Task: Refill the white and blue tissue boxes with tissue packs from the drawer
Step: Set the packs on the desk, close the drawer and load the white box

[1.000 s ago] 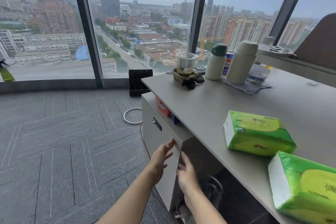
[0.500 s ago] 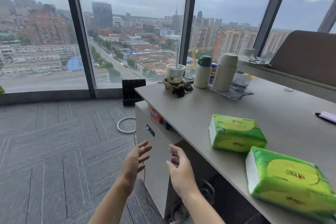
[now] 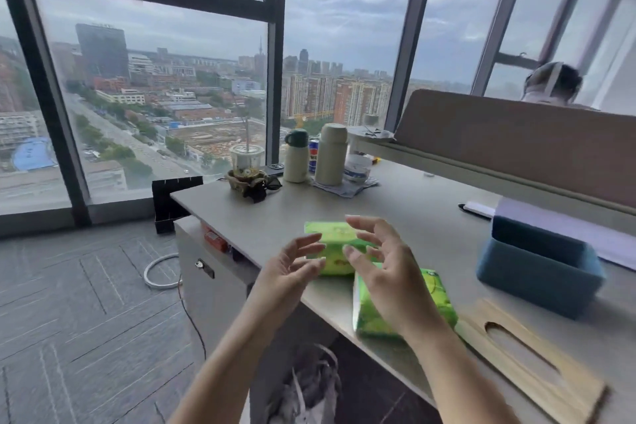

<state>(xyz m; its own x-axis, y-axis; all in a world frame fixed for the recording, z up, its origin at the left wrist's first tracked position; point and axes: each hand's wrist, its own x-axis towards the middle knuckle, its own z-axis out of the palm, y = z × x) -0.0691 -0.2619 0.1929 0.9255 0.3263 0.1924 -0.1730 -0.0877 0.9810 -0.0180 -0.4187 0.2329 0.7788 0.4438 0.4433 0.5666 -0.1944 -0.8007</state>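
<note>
Hovering over two green tissue packs (image 3: 332,244), both hands (image 3: 287,272) spread empty

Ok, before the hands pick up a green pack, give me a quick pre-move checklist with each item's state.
1. Both hands free: left hand and right hand open, empty: ok.
2. Far green pack and near green pack on the desk: ok.
3. Blue tissue box open on top: ok.
4. Wooden lid off, lying on desk: ok.
5. Blue box empty: cannot tell.
6. White box located: not ok, none clearly visible.
</note>
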